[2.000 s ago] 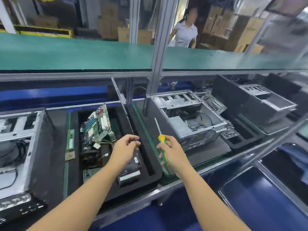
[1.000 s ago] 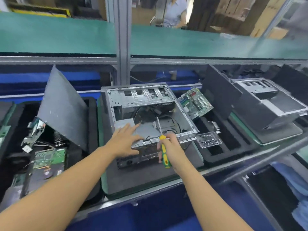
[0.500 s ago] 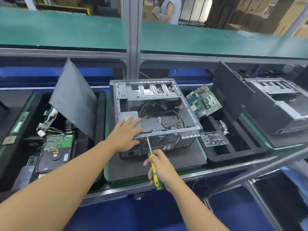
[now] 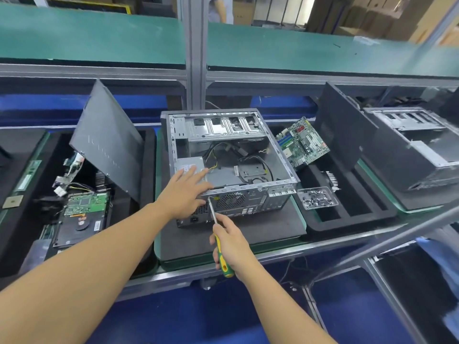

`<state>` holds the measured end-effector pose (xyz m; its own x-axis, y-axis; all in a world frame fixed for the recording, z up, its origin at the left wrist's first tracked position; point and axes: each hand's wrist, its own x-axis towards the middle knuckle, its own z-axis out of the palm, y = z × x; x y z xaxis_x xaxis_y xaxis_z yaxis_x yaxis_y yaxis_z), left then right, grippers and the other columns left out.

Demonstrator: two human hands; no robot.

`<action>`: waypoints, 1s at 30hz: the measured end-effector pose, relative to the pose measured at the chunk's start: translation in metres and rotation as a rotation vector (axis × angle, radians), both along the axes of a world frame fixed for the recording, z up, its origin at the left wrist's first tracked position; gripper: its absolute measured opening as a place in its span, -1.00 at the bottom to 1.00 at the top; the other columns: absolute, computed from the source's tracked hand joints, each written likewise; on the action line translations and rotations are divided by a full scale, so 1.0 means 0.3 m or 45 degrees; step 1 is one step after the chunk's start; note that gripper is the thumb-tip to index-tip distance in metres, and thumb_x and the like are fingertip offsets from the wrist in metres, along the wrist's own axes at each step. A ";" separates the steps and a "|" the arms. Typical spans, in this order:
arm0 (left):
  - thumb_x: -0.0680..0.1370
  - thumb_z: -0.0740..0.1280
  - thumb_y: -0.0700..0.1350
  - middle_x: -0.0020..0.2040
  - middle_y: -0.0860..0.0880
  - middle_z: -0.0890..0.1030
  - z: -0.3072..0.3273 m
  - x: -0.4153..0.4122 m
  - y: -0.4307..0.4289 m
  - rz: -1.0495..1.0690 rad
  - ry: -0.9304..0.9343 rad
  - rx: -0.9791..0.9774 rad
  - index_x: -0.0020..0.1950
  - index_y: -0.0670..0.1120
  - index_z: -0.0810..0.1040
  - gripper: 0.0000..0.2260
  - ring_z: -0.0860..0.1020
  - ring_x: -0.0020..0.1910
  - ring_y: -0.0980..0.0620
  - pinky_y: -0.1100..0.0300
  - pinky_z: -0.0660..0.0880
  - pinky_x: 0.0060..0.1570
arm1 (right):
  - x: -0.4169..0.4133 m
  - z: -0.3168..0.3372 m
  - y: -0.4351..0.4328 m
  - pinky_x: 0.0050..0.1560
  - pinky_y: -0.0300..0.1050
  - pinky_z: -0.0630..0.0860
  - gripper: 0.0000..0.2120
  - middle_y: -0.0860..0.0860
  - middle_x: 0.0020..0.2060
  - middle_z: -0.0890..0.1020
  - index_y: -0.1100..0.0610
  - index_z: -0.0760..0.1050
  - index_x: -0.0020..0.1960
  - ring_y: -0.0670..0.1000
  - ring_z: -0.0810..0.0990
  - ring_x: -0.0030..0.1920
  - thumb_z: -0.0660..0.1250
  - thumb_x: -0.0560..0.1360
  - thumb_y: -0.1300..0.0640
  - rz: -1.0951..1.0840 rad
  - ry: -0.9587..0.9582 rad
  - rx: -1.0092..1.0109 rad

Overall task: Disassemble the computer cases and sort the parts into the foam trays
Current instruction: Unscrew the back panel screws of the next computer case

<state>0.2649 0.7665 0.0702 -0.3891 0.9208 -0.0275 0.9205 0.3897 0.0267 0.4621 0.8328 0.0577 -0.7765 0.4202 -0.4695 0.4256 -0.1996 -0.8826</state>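
- Yellow-green-handled screwdriver [image 4: 224, 268] has edged left, its shaft pointing away at the rear of the open grey metal computer case [image 4: 231, 135].
- The right hand [image 4: 233, 247] grips it; the left hand [image 4: 183, 194] rests straight-fingered on the case.
- Writing illegible.

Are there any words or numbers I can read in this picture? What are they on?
Nothing reads clearly.
Letters on the side panel: too faint to read.
Label on the power supply: too small.
Label on the hard drive: blurred.
Print on the motherboard: too small.
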 end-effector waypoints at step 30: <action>0.62 0.19 0.17 0.62 0.07 -0.03 -0.009 -0.033 -0.039 -0.039 -0.015 0.049 0.51 0.26 0.24 -0.55 -0.08 0.60 -0.05 -0.07 -0.09 0.54 | -0.027 -0.029 -0.034 -0.50 -0.16 0.47 -0.70 0.00 -0.27 0.54 -0.28 0.43 0.29 -0.01 0.44 -0.50 0.13 0.65 0.03 -0.063 0.024 -0.095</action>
